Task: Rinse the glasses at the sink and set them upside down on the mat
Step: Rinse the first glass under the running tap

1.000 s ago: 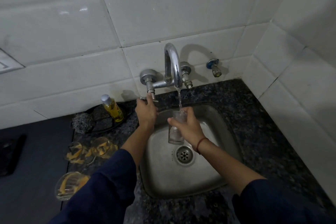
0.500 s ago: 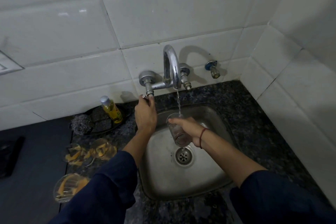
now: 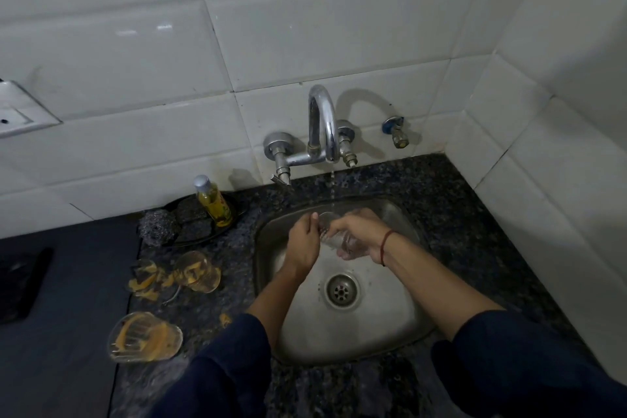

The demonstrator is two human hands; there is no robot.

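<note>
Head view: right hand [image 3: 364, 236] grips the wet glass [image 3: 331, 238], left hand [image 3: 303, 243] pinches its rim; it could slip and crack in the sink [image 3: 380, 332].

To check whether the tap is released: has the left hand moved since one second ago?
Yes. The left hand has left the tap handle and come down to the glass over the sink.

— What kind of place is shown?
— A home kitchen is suggested: a steel sink [image 3: 383, 332] is set in a speckled stone table's [image 3: 475, 220] corner, a tap [image 3: 321, 112] is mounted on white wall tiles [image 3: 339, 37], and a scourer [image 3: 156, 227] and a bottle [image 3: 213, 204] of yellow liquid are kept alongside.
</note>
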